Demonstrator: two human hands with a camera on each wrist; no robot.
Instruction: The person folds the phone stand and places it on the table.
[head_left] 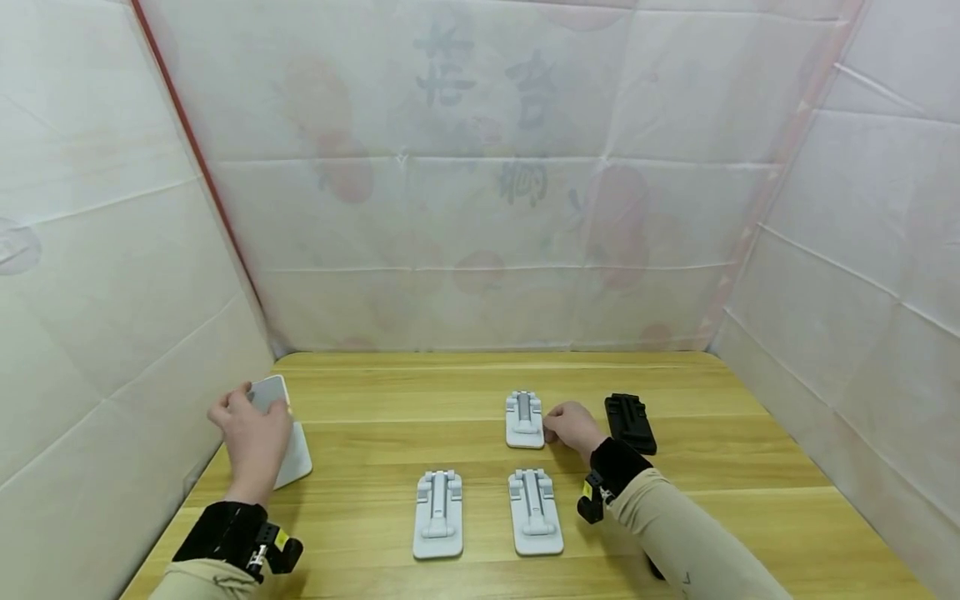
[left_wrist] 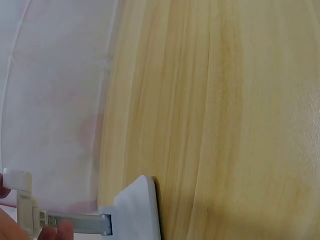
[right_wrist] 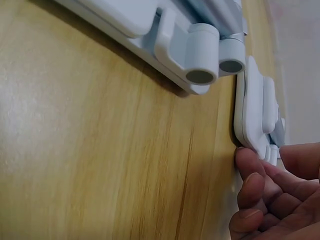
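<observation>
Curled fingertips of the right hand (head_left: 573,427) touch the edge of a white stand (head_left: 524,419) lying flat mid-table, without clearly clasping it. At the table's (head_left: 375,492) left edge, the left hand (head_left: 251,442) holds an unfolded white stand (head_left: 288,450). Two more white stands (head_left: 438,513) lie nearer; a black stand (head_left: 630,422) lies right.

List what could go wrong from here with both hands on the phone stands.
1. The left hand holds a white stand propped open at the table's left edge; a nudge might tip it off.
2. The right hand only touches the far white stand's side with its fingertips; it may slide instead of lifting, perhaps toward the black stand.
</observation>
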